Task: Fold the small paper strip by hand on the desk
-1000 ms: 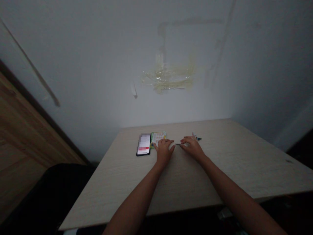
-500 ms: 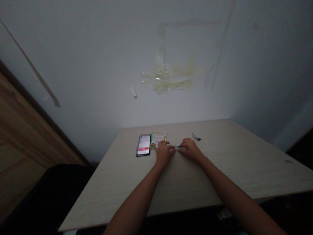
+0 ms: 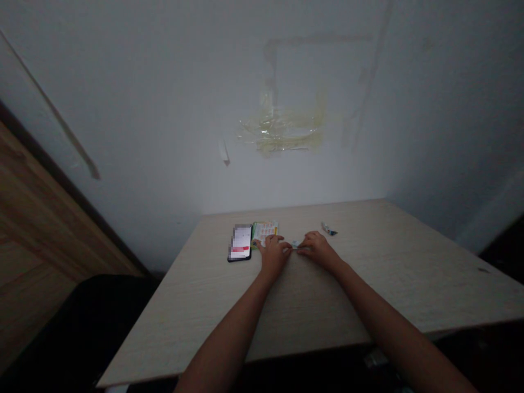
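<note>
Between my two hands, low on the tabletop, is a small pale bluish-white piece [image 3: 295, 244] that looks like paper or thin wrapping; its exact kind is too small to tell. My left hand [image 3: 275, 255] pinches its left end between thumb and forefinger, the other fingers spread over the edge of a printed green-and-white booklet or packet [image 3: 266, 230]. At the right end, my right hand [image 3: 318, 250] is closed on the same piece with its fingertips. Left of the booklet lies a phone [image 3: 240, 243] with a lit, partly blurred screen.
A small crumpled white-and-dark item [image 3: 328, 229] lies beyond my right hand. The pale wooden table [image 3: 196, 305] meets a wall [image 3: 164, 109] with old yellowed tape [image 3: 282, 134]. A dark chair-like shape [image 3: 82, 327] stands at the left, and a dark speck [image 3: 483, 270] lies near the right edge.
My fingertips have shifted very slightly around the small pale piece. The phone, booklet and crumpled item have stayed in place.
</note>
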Demonstrator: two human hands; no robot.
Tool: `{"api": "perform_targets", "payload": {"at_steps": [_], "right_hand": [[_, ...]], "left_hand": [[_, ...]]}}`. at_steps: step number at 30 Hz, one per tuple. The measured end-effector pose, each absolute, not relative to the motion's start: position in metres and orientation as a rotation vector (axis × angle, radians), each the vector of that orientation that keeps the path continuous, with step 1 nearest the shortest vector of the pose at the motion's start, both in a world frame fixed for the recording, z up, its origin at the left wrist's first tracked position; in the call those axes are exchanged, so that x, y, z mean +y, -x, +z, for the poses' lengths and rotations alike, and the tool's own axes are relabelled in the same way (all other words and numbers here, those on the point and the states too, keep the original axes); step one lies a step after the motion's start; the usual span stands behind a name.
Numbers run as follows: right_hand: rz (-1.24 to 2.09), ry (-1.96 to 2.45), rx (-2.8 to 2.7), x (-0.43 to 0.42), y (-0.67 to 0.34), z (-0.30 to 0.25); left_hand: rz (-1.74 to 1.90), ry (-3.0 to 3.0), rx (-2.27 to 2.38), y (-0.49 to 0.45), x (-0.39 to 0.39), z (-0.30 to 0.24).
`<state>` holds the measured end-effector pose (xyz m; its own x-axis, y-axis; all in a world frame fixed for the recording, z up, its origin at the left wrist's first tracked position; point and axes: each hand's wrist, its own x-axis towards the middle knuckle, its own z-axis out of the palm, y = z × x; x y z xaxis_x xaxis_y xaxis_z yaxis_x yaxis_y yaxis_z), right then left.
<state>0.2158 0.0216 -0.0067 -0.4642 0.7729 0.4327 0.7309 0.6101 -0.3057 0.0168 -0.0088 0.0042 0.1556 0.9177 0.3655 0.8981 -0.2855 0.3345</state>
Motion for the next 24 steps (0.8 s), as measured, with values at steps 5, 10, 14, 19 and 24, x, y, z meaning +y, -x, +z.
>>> {"api": "perform_targets", "payload": {"at_steps": [5, 10, 14, 19, 24], "right_hand": [[0.154, 1.246, -2.279, 0.0251, -0.2201, -0.0061], [0.196, 1.317, -2.197, 0.0246, -0.2158, -0.0077], [0.241, 1.401, -2.127, 0.0233, -0.2134, -0.0077], [0.260, 1.420, -2.113, 0.0253, -0.2140, -0.0082], [0.247, 1.445, -2.132, 0.0282, -0.2128, -0.0105]], "left_hand": [[0.819, -2.336, 1.846, -0.0166, -0.0074, 0.0053], [0.801, -2.325, 1.859, -0.0168, -0.0082, 0.0048], [0.813, -2.333, 1.857, -0.0181, -0.0092, 0.0056], [0.818, -2.318, 1.851, -0.0188, -0.0080, 0.0082], [0.818, -2.283, 1.888, -0.0213, -0.0057, 0.0080]]}}
